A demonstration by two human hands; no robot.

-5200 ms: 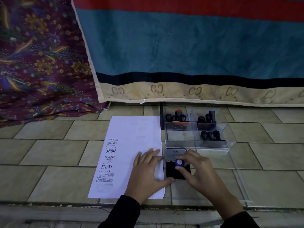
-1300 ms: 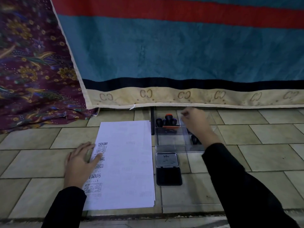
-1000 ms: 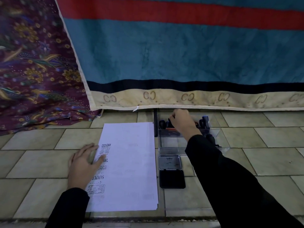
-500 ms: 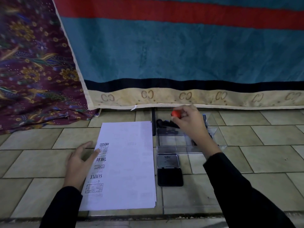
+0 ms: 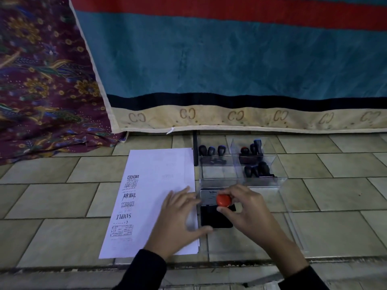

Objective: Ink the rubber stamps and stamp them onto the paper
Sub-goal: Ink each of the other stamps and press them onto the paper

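Your left hand [image 5: 180,220] lies flat, fingers spread, on the right edge of the paper [image 5: 163,174], and over the ink pad [image 5: 215,218] just right of it your right hand [image 5: 249,214] pinches the red-topped stamp [image 5: 223,200]. Inking looks underway; next, carry it left onto bare paper and press down squarely.

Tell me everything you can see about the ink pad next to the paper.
The ink pad is a flat case lying open just right of the paper. Its grey labelled lid is folded back, away from the person; the black pad faces up. The right hand pinches a red-topped stamp over it; contact is hidden. The left hand lays its thumb at the near left corner.
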